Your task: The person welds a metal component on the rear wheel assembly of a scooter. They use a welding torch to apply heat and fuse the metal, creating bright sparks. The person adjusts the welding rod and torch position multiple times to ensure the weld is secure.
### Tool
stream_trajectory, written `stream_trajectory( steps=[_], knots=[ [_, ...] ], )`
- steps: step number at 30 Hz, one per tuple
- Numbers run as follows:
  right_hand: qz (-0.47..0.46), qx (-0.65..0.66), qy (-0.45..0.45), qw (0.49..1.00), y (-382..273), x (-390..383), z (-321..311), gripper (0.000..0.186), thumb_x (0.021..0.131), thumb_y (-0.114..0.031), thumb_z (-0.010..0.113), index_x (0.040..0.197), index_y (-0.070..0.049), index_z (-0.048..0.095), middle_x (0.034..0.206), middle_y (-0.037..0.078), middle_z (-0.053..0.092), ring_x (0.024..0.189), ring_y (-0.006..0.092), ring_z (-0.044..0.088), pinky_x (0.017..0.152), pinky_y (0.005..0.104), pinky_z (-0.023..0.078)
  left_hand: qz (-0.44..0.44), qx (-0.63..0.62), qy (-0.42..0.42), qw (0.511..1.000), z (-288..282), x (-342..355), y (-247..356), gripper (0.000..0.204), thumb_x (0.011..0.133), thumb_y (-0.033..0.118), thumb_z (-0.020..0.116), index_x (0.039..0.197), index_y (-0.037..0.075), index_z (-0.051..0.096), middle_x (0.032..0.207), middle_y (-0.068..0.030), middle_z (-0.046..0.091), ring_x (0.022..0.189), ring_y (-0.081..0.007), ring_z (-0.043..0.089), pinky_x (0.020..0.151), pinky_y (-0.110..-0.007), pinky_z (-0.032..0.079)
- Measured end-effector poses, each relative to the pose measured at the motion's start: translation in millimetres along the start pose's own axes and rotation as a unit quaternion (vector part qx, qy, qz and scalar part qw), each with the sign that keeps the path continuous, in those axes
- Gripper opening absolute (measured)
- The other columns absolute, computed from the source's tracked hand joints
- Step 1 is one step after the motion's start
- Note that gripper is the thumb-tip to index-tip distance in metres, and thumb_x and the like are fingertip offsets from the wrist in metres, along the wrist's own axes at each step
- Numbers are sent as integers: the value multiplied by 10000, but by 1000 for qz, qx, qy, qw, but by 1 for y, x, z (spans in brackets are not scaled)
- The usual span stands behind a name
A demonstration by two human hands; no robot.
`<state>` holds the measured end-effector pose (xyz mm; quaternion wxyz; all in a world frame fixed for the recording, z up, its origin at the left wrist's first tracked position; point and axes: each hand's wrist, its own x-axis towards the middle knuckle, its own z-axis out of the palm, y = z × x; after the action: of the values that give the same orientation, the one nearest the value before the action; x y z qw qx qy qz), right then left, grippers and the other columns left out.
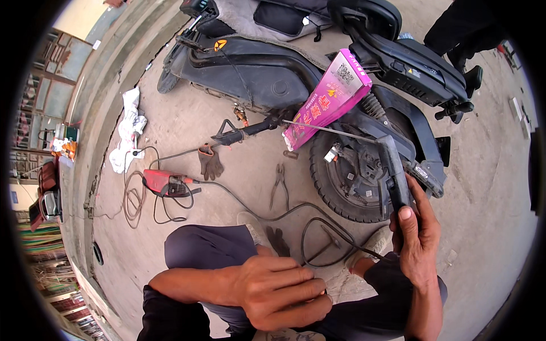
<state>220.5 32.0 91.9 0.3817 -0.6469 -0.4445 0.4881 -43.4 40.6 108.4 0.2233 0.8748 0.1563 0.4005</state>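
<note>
One thin rod [335,132] sticks out leftward and slightly up from the black handle [392,176], its long axis crossing the pink box [343,85]. The right hand [418,244] wraps the handle, thumb along it, and is the nearer hand. The rod's far end lies by the black bar [250,131]; contact is unclear. The left hand [281,292] curls loosely, below and left; whether it pinches anything, I cannot tell.
</note>
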Motion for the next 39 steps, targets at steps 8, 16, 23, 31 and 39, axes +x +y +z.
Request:
stream_trajectory(
  steps=[8,16,23,31,39],
  knots=[
    [41,-21,62,997,15,-12,-21,683,1047,-460,565,1512,22,431,735,-8,561,536,28,424,462,200,276,-76,-25,-131,988,7,-5,-28,50,797,37,700,839,14,687,718,-102,645,578,-193,609,472,-286,438],
    [52,-29,30,998,21,0,-33,691,1028,-453,585,1485,48,453,890,150,740,648,114,657,632,277,540,-101,-38,-150,983,13,1,-38,67,821,48,706,868,7,683,722,-94,631,566,-185,595,464,-282,418],
    [54,27,-14,998,12,14,-9,597,1077,-403,532,1523,-17,442,743,-14,549,544,22,433,474,194,310,-72,-11,-139,988,14,-3,-27,134,810,92,719,913,12,687,780,-76,656,645,-159,621,537,-268,463],
    [33,19,4,999,17,23,2,562,1087,-403,514,1531,-64,450,747,-11,535,524,26,415,460,197,329,-53,-3,-54,997,12,-5,-13,130,797,39,715,926,27,698,669,-46,632,510,-126,569,448,-222,413],
    [60,45,-2,997,16,28,7,547,1087,-402,518,1531,-88,458,726,-11,526,502,38,409,445,206,322,-32,-1,-47,998,12,-13,-5,154,795,39,738,945,28,704,681,-50,640,514,-128,561,460,-240,419]
  ],
)
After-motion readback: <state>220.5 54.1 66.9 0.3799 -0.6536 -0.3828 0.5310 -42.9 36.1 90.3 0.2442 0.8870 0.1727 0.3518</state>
